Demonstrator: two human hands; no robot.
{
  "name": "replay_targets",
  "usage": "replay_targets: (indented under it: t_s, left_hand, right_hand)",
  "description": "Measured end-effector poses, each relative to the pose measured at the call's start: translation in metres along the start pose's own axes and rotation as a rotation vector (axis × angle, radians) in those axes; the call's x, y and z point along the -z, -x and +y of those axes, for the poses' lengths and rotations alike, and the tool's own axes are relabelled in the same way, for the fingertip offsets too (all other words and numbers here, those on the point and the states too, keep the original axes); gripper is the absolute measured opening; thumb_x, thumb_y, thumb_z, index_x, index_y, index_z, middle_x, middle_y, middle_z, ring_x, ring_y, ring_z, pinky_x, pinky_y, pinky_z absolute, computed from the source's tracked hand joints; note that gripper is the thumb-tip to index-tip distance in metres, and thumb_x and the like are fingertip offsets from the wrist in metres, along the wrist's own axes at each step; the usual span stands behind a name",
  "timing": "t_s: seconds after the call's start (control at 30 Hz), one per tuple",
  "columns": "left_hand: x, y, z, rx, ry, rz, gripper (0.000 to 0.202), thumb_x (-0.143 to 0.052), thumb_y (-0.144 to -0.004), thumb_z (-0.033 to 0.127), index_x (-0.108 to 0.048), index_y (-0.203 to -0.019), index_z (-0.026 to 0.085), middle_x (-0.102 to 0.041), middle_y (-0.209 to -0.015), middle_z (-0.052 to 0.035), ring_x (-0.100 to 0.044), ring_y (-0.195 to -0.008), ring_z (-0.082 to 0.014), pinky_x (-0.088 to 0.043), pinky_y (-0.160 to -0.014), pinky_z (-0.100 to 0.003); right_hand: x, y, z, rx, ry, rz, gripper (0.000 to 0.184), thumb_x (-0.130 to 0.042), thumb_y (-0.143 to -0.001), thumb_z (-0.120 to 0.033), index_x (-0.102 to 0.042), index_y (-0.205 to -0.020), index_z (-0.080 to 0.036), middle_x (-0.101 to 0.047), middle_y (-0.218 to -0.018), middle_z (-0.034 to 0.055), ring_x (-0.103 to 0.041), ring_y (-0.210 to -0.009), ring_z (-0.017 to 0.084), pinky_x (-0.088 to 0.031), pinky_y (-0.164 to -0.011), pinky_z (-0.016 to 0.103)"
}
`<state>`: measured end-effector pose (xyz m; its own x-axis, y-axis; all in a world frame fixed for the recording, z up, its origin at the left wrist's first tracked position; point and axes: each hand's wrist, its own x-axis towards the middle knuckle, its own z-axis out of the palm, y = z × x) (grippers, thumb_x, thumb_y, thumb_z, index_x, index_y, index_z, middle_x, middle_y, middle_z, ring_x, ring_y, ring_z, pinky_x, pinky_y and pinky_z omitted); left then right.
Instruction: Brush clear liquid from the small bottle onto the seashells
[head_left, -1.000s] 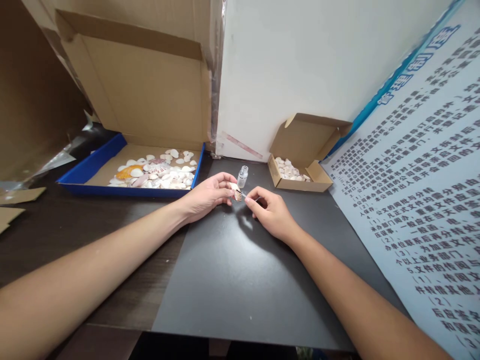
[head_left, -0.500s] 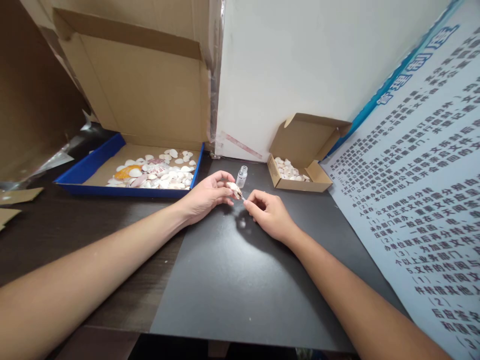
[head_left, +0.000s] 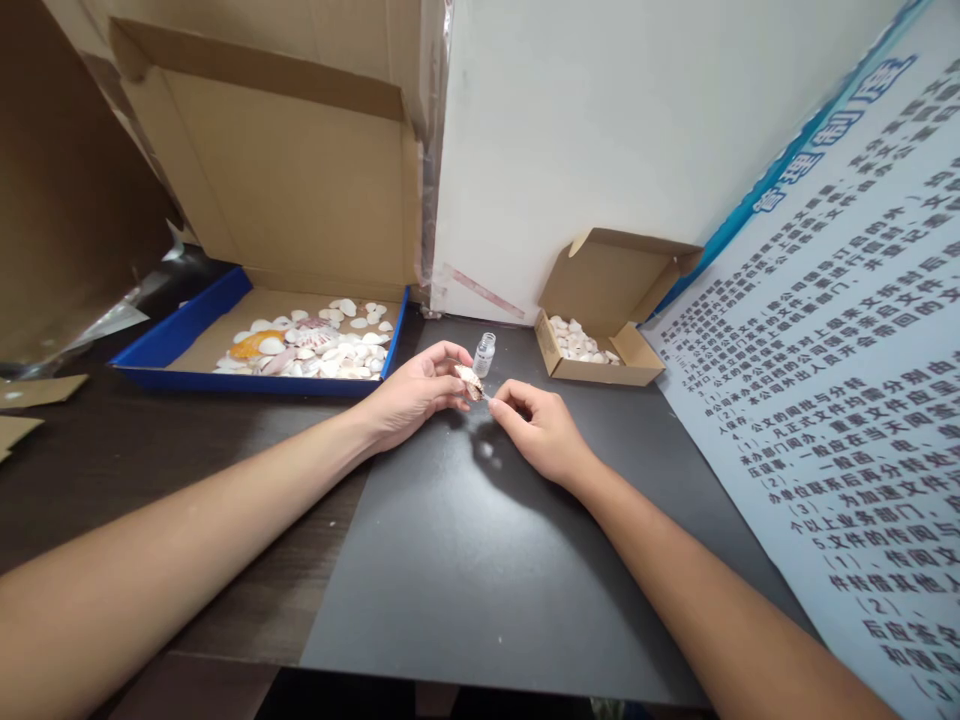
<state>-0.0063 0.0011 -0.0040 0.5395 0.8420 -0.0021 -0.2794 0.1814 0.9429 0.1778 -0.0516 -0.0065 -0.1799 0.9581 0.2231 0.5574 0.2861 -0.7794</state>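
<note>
Pinched between the thumb and fingers of my left hand (head_left: pixel 422 393) is a ribbed, brown-and-white seashell (head_left: pixel 470 380). My right hand (head_left: pixel 541 428) is closed on a thin pale stick (head_left: pixel 488 398), much of it hidden by the fingers. The far end of the stick meets the shell's right underside; whether it goes inside I cannot tell. Just behind the shell stands a small open glass bottle (head_left: pixel 484 355), upright, with what looks like clear liquid in it. Both hands are raised a little over a dark grey mat (head_left: pixel 420 560).
At the left, a blue-edged cardboard box (head_left: pixel 180 340) with its lid up holds many white shells and an orange one (head_left: pixel 253 345). A smaller open box (head_left: pixel 600 372) of pale shells stands back right. A white wall (head_left: pixel 600 120) and a printed poster (head_left: pixel 825 400) border the table.
The shell has turned slightly in my left hand, so more of its brown underside shows. My right hand with the stick has shifted very slightly right.
</note>
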Motion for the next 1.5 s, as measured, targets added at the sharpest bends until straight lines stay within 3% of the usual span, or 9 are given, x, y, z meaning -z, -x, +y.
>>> replay_targets:
  t_s: [0.2,0.4,0.63,0.87,1.13,1.37,1.5]
  left_hand:
    - [0.0002,-0.0003,-0.0002,0.007,0.004,0.02,0.024,-0.064,-0.074,0.007,-0.054,-0.093,0.016,-0.063,-0.08,0.0006,-0.061,-0.071,-0.0102,-0.049,-0.069,-0.025]
    - [-0.0008,0.0002,-0.0004,0.021,0.002,0.013,0.025,-0.064,-0.072,0.005,-0.055,-0.093,0.016,-0.063,-0.08,0.0004,-0.062,-0.073,-0.0107,-0.049,-0.068,-0.024]
    - [-0.0026,0.0016,0.0017,0.003,0.0,0.062,0.022,-0.06,-0.072,0.006,-0.053,-0.09,0.016,-0.064,-0.078,0.0,-0.061,-0.069,-0.0103,-0.049,-0.066,-0.024]
    - [-0.002,0.0023,0.0025,0.034,0.025,0.049,0.021,-0.059,-0.071,0.006,-0.054,-0.088,0.016,-0.064,-0.075,-0.0008,-0.063,-0.071,-0.0119,-0.05,-0.064,-0.024]
    - [-0.0024,0.0025,0.0036,0.035,0.013,0.07,0.017,-0.06,-0.073,0.009,-0.054,-0.087,0.016,-0.065,-0.077,-0.0025,-0.064,-0.073,-0.0134,-0.051,-0.062,-0.023]
    - [-0.0022,0.0042,0.0031,0.042,-0.009,0.048,0.028,-0.064,-0.077,0.015,-0.056,-0.103,0.018,-0.062,-0.086,-0.0015,-0.061,-0.074,-0.0129,-0.05,-0.055,-0.023]
    - [-0.0023,0.0046,0.0035,0.03,-0.013,0.046,0.027,-0.065,-0.078,0.017,-0.054,-0.103,0.018,-0.063,-0.085,-0.002,-0.062,-0.076,-0.0141,-0.05,-0.056,-0.023]
  right_hand:
    - [0.0012,-0.0001,-0.0007,-0.018,0.012,0.064,0.026,-0.051,-0.084,-0.024,-0.042,-0.061,-0.019,-0.043,-0.058,-0.0047,-0.041,-0.058,0.011,-0.03,-0.058,0.025]
    - [-0.0005,0.0009,-0.0016,0.02,-0.019,0.055,0.021,-0.051,-0.088,-0.03,-0.051,-0.069,-0.019,-0.05,-0.064,-0.0042,-0.045,-0.063,0.011,-0.033,-0.062,0.024]
    - [0.0018,-0.0002,-0.0016,-0.024,0.026,0.096,0.025,-0.052,-0.082,-0.023,-0.043,-0.059,-0.019,-0.044,-0.057,-0.0046,-0.042,-0.058,0.011,-0.03,-0.059,0.024]
    - [-0.0001,0.0016,-0.0032,0.013,0.02,0.074,0.022,-0.052,-0.088,-0.033,-0.055,-0.07,-0.019,-0.05,-0.064,-0.0034,-0.044,-0.062,0.012,-0.033,-0.061,0.024]
    - [0.0026,0.0001,-0.0037,-0.022,0.007,0.121,0.022,-0.051,-0.084,-0.028,-0.048,-0.064,-0.019,-0.046,-0.06,-0.0038,-0.044,-0.061,0.011,-0.032,-0.06,0.024]
    - [0.0004,0.0024,-0.0057,0.02,0.013,0.059,0.022,-0.052,-0.088,-0.034,-0.057,-0.073,-0.019,-0.051,-0.065,-0.0025,-0.045,-0.063,0.012,-0.033,-0.06,0.024]
    - [0.0022,0.0006,-0.0055,-0.038,0.086,0.076,0.021,-0.052,-0.085,-0.029,-0.053,-0.066,-0.019,-0.049,-0.061,-0.0034,-0.044,-0.06,0.012,-0.032,-0.059,0.024]
